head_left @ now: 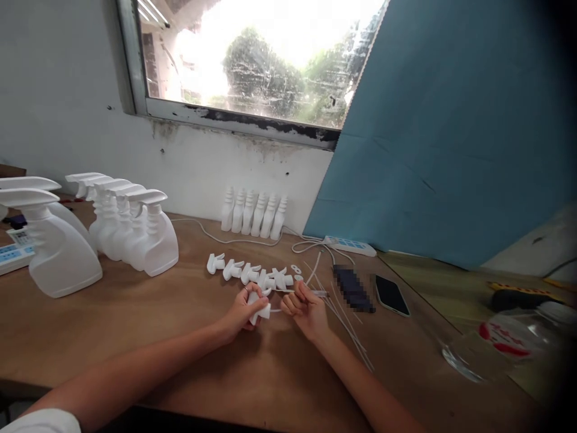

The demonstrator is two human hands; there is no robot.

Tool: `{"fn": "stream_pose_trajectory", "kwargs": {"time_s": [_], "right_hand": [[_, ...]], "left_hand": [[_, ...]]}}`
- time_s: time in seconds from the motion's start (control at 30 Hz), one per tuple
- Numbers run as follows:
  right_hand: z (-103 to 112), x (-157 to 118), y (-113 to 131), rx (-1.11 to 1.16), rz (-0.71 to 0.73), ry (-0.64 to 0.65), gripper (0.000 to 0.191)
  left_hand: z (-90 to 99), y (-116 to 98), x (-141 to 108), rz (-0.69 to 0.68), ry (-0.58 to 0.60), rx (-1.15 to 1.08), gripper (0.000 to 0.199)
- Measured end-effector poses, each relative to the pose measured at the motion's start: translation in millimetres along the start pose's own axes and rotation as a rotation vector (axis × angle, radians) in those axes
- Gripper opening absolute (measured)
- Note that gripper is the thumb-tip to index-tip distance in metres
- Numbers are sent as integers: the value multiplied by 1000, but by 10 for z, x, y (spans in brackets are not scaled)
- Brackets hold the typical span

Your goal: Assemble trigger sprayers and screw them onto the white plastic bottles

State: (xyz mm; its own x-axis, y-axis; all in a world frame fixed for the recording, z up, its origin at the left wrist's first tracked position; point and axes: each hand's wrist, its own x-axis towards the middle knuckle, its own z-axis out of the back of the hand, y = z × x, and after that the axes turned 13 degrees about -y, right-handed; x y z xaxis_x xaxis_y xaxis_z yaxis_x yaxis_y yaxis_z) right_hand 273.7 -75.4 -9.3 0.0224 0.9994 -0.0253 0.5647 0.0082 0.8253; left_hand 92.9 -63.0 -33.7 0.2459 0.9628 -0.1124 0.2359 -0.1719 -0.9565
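Observation:
My left hand (243, 310) is closed around a white spray head part (259, 308) above the brown table (202, 379). To its right, my right hand (306, 310) has its fingers pinched together; a thin white tube (276, 310) shows between the two hands, and whether the fingers grip it is too small to tell. Just beyond the hands lies a row of several white spray heads (232, 270). Small white rings (296, 269) rest at the right end of that row. Several thin loose tubes (347, 328) are spread to the right of my right hand.
White spray bottles with heads (155, 246) stand at the left. Several narrow white bottles (258, 215) line the wall. A power strip (350, 246), a pixelated dark object (354, 288), a phone (392, 295) and a clear plastic bottle (491, 346) are at the right.

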Motion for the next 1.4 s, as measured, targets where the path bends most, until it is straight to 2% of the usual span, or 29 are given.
{"fn": "stream_pose_trajectory", "kwargs": {"time_s": [0.2,0.3,0.37,0.5,0.57,0.67,0.77,0.83,0.93,1.0,1.03,1.13,1.2,1.3,1.4], "right_hand": [[1,40,95,-50,86,-67,43],[-2,29,200,-90,125,-105,44],[101,12,392,-107,244,-191,45],[536,-9,948,-72,683,-479,50],[720,28,1107,-214,661,-584,48],[840,148,1055,-583,482,-720,38],[854,249,875,-890,351,-740,50],[846,258,819,-1045,404,-779,56],[780,191,835,-1173,673,-861,59],[680,134,836,-1069,786,-803,60],[616,109,815,-971,775,-722,61],[387,44,638,-671,549,-375,62],[224,-14,451,-566,406,-180,55],[4,-141,172,-527,345,18,28],[-134,-257,-10,-576,353,151,17]], "left_hand": [[-217,22,-11,0,65,24,42],[-248,44,-16,-10,81,-8,42],[-175,44,-2,-21,29,-30,42],[115,-48,77,-29,-107,-125,40],[219,-111,105,-25,-78,-187,38],[230,-166,101,-11,10,-296,45],[167,-169,70,7,72,-355,49],[147,-165,61,34,89,-360,39],[157,-161,73,74,34,-324,28],[169,-151,89,92,-43,-279,32],[174,-142,96,96,-72,-263,34],[188,-109,121,107,-63,-249,36],[196,-89,140,111,-43,-262,32],[198,-76,165,117,-34,-262,27],[184,-84,167,108,-38,-210,24]]}}
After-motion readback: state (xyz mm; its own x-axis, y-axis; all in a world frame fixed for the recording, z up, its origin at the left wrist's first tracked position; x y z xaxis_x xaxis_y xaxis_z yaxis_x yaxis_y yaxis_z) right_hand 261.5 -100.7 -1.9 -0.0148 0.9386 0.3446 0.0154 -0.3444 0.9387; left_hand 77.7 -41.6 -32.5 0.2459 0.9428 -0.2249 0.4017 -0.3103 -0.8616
